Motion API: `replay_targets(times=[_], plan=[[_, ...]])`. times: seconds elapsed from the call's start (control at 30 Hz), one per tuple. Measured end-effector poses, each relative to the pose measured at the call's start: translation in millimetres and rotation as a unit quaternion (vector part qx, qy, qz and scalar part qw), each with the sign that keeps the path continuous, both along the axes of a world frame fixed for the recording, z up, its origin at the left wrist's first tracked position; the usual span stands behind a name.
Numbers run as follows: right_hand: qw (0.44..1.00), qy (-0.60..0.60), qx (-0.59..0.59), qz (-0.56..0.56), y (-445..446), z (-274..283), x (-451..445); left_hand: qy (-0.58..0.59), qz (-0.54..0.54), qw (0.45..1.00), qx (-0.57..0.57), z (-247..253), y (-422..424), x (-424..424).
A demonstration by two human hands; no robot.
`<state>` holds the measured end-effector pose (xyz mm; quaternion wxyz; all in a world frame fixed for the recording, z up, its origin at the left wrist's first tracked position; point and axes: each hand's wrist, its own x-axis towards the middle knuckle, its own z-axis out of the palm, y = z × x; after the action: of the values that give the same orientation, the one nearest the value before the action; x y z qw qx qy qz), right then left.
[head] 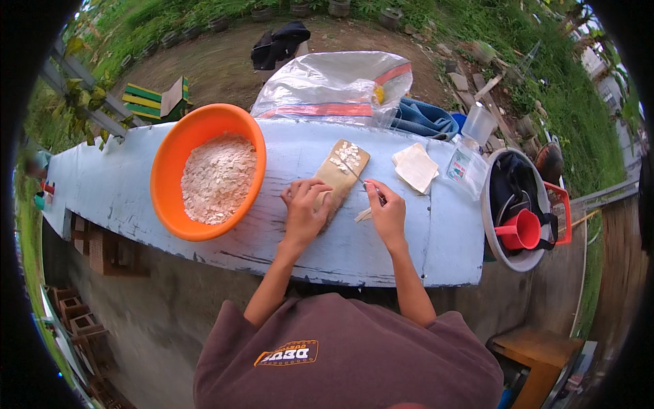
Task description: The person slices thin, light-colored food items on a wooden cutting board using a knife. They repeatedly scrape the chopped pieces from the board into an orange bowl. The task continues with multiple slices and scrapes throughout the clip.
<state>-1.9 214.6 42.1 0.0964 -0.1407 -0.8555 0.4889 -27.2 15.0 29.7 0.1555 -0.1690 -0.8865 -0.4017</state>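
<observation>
My right hand [387,210] grips a thin knife [352,169], its blade slanting up and left over a wooden cutting board [334,179]. Small pale cut squares [347,153] lie at the board's far end, by the blade. Over the near half of the board is my left hand [306,207], fingers bent; whether a piece sits under them is hidden. A few pale strips [363,215] lie on the table beside my right hand. Further right rests a stack of thin, pale square sheets [416,167]. An orange basin [166,204] to the left holds a heap of similar cut pieces [219,179].
The light-blue table [291,135] has worn edges. A clear plastic sack [327,82] with red stripes and a folded blue cloth [424,120] lie along its far side. To the right are a plastic packet [466,166] and a grey tub [490,225] holding a red dipper [521,230].
</observation>
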Motion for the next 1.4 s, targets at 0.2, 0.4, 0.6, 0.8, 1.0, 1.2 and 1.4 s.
replay_targets(times=[0.2,0.4,0.6,0.8,1.0,1.2,1.4], plan=[[0.99,0.065,-0.109,-0.06,31.4,-7.6,24.9,0.024,-0.13,0.987,-0.089,-8.5,55.5,14.0],[0.987,0.04,-0.112,-0.111,53.3,-10.2,51.1,-0.029,-0.131,0.987,-0.086,-16.0,74.8,14.6],[0.986,0.036,-0.119,-0.112,49.3,-20.1,58.1,-0.07,-0.122,0.988,-0.064,-9.7,70.2,12.2],[0.988,0.048,-0.114,-0.091,38.6,-21.3,53.2,-0.035,-0.107,0.992,-0.065,-11.7,68.9,9.0],[0.987,0.043,-0.131,-0.085,31.0,-12.3,50.2,-0.041,-0.08,0.995,-0.036,10.2,52.1,2.1],[0.996,0.021,-0.079,-0.037,17.3,-14.5,39.6,-0.059,0.017,0.992,-0.11,1.1,4.8,-19.2],[0.999,0.004,0.036,0.022,-9.9,-5.4,24.5,-0.03,0.039,0.988,-0.146,-9.0,-8.2,-20.3]])
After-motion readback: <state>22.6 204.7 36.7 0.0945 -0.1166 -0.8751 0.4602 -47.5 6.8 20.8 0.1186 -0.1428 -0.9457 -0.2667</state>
